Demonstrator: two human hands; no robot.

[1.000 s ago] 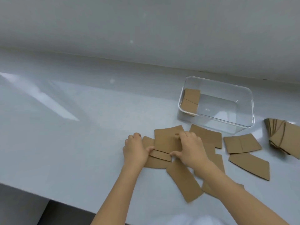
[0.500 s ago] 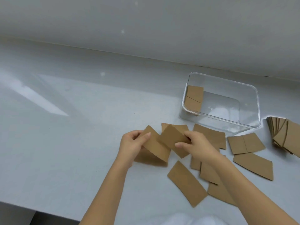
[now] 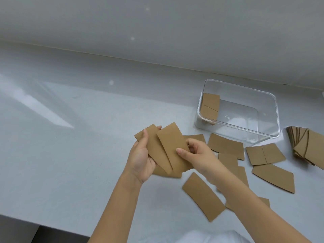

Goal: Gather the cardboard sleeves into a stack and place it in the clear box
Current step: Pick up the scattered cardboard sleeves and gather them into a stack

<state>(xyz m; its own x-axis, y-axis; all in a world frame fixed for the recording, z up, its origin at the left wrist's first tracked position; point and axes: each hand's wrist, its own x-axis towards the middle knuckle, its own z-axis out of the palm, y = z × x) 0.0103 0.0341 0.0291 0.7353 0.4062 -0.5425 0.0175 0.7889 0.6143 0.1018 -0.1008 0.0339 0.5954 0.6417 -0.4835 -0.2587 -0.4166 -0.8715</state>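
Observation:
My left hand holds a fanned pair of brown cardboard sleeves above the table, thumb on top. My right hand pinches the upper sleeve of that fan at its right edge. Several loose sleeves lie flat on the white table to the right and below, one near my right forearm. The clear box stands at the back right, with a sleeve leaning against its left inner wall.
A fanned pile of sleeves sits at the far right edge of view. The white table ends at a front edge near the lower left. A pale wall runs behind the table.
Both hands have lifted sleeves off the table and brought them together into a fan held above it. The view has shifted slightly left and down.

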